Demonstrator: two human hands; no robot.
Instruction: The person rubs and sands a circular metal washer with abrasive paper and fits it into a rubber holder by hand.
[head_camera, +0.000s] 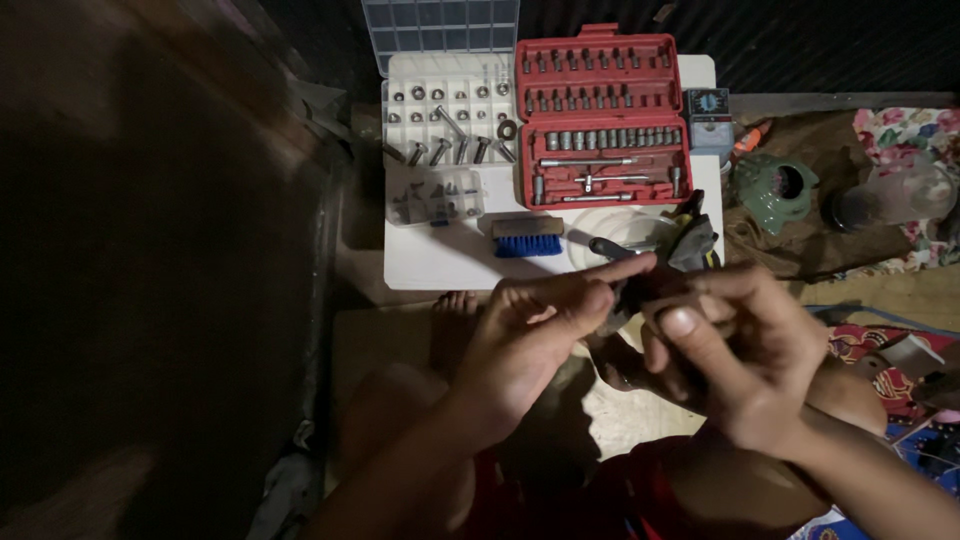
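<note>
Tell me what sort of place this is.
Likely a home floor used as a makeshift repair spot: an open red socket set and a clear parts organiser on a low white table, floral cloth nearby.

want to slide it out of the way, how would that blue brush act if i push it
The brush looks stiff and light: a short wooden block with dense blue bristles. Lying flat on the white table, it should slide rather than roll or tip. If the bristles drag, it may pivot a little.

Small dark part (630, 290) — pinched between the fingertips of both hands, above the lap, just in front of the white table edge. Mostly hidden by fingers; exact shape cannot be determined.
</note>
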